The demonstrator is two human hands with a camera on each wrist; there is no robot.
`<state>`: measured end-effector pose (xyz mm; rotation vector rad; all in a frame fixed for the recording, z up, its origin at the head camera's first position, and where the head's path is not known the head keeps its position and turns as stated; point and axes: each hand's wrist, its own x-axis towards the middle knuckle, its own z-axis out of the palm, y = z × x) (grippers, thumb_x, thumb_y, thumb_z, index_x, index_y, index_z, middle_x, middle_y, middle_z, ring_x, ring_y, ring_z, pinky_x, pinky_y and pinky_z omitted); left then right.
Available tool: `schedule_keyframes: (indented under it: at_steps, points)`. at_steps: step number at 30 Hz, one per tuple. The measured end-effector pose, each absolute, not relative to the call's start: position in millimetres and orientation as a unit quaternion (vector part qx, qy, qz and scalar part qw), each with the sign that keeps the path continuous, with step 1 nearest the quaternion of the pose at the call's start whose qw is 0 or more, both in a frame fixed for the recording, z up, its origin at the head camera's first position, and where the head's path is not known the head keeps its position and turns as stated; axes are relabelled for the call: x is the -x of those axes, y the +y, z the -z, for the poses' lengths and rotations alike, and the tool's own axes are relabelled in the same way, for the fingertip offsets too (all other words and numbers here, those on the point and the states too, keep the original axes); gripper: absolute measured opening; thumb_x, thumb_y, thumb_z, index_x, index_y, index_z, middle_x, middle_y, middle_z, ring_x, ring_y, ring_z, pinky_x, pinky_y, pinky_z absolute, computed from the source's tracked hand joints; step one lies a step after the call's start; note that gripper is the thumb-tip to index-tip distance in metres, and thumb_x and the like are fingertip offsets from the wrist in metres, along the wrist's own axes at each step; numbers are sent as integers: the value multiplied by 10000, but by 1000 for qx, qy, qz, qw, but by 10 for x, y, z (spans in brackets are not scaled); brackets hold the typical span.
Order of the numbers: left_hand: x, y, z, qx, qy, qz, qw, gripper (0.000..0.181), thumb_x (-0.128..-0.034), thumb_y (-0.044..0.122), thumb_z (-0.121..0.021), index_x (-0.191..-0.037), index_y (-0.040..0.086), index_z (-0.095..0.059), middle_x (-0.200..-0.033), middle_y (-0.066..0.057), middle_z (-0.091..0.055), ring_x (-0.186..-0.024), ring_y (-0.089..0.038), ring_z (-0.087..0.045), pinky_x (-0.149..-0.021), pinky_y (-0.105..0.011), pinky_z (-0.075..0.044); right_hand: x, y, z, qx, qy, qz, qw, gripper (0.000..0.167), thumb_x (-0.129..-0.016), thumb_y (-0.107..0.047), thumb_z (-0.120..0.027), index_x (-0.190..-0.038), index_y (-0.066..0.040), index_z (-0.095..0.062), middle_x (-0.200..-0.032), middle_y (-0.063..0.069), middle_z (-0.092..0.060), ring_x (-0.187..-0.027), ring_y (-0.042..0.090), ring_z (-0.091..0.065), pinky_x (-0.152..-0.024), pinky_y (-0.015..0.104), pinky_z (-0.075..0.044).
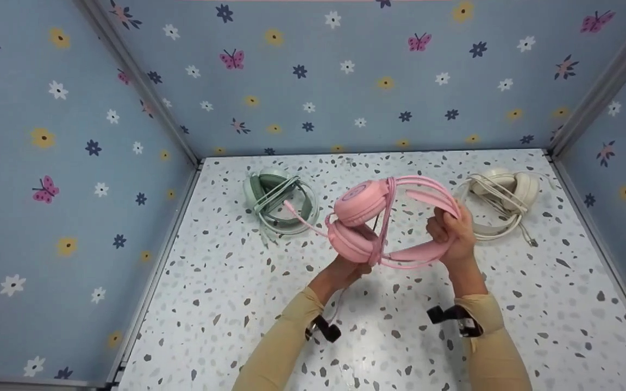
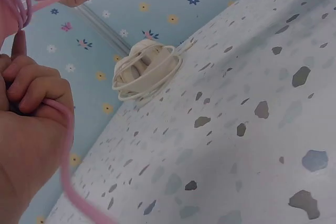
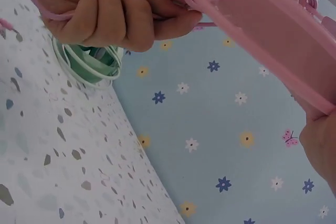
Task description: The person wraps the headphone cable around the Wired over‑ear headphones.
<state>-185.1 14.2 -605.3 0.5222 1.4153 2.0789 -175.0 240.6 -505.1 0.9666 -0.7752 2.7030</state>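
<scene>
Pink headphones (image 1: pixel 357 203) with a boom microphone are held up above the speckled table, ear cups to the left. Their pink cable (image 1: pixel 389 217) is wound across the ear cups and headband. My right hand (image 1: pixel 457 233) grips the headband at its right end. Under the lower ear cup is my left hand (image 1: pixel 345 273), partly hidden by it in the head view. In the left wrist view the left hand's fingers (image 2: pixel 39 85) curl round the pink cable, a loose length of which hangs down. The right wrist view also shows that hand pinching near the wound cable.
Green headphones (image 1: pixel 254 190) with a bundled cable lie at the back left of the table (image 1: pixel 226 326). White headphones (image 1: pixel 526 190), also wrapped in cable, lie at the back right, behind my right hand. Blue flowered panels (image 1: pixel 313 87) stand along the back and both sides.
</scene>
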Motion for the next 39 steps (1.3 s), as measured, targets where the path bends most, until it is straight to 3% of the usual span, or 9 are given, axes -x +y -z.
schedule_keyframes:
  at_steps: [1, 4, 7, 12, 20, 26, 31, 34, 39]
  points:
    - [1886, 212, 6048, -136, 494, -804, 303, 326, -1031, 148, -435, -717, 195, -508, -587, 87, -352, -477, -19, -320, -489, -189, -252, 1788, 2420, 5045, -315, -274, -902, 107, 53, -915, 42, -492, -886, 60, -451, -611, 59, -240, -417, 112, -170, -382, 218, -154]
    - [1958, 323, 6052, -104, 506, -808, 284, 310, -1045, 270, -436, -784, 147, -549, -592, 69, -279, -463, -29, -237, -461, -200, -196, 1905, 2457, 5047, -280, -318, -889, 174, 65, -904, 66, -503, -886, 56, -441, -610, 50, -267, -428, 119, -141, -393, 221, -134]
    - [1947, 365, 6035, -94, 519, -809, 260, 304, -1048, 271, -430, -883, 90, -610, -602, 61, -264, -476, -43, -212, -450, -206, -184, 2007, 2491, 5087, -247, -361, -872, 221, 37, -907, 80, -463, -893, 56, -437, -592, 45, -256, -439, 137, -125, -402, 233, -126]
    - [1873, 357, 5977, -75, 587, -774, 225, 361, -1055, 294, -399, -859, 57, -587, -578, 57, -302, -467, -57, -240, -430, -215, -210, 2116, 2512, 5176, -218, -377, -864, 252, 92, -901, 103, -391, -874, 35, -447, -564, 46, -241, -431, 154, -129, -391, 243, -129]
    - [1865, 256, 5916, -99, 736, -649, 167, 402, -1061, 213, -371, -883, -48, -620, -562, 64, -370, -464, -66, -284, -433, -226, -248, 2208, 2500, 5281, -178, -452, -824, 293, 60, -849, 79, -459, -873, 33, -488, -537, 4, -342, -432, 170, -169, -388, 257, -148]
    - [1813, 74, 5785, -161, 835, -498, 166, 394, -1062, 165, -374, -854, -2, -665, -612, 32, -422, -524, -104, -361, -526, -263, -346, 2244, 2512, 5354, -153, -498, -791, 321, 79, -816, 93, -461, -838, 25, -495, -536, -21, -363, -422, 110, -229, -383, 236, -167]
    - [1763, -52, 5555, -208, 915, -310, 150, 356, -1057, 216, -379, -874, 101, -662, -753, 15, -576, -664, -146, -538, -661, -330, -465, 2281, 2514, 5385, -134, -611, -688, 367, 51, -766, 106, -515, -815, 97, -502, -622, -3, -447, -529, 87, -399, -476, 204, -308]
    - [1721, -106, 5412, -219, 941, -217, 139, 306, -1034, 206, -429, -816, 133, -632, -742, 16, -596, -656, -160, -562, -612, -360, -486, 2244, 2484, 5349, -116, -655, -637, 389, 54, -754, 106, -531, -805, 98, -516, -678, 10, -474, -599, 82, -436, -548, 201, -343]
    - [1670, -166, 5134, -255, 959, -87, 88, 313, -994, 203, -529, -699, 142, -615, -644, -7, -573, -594, -194, -574, -521, -398, -493, 2104, 2362, 5251, -122, -700, -588, 387, 34, -759, 115, -523, -781, 94, -508, -655, 42, -464, -583, 81, -412, -538, 190, -327]
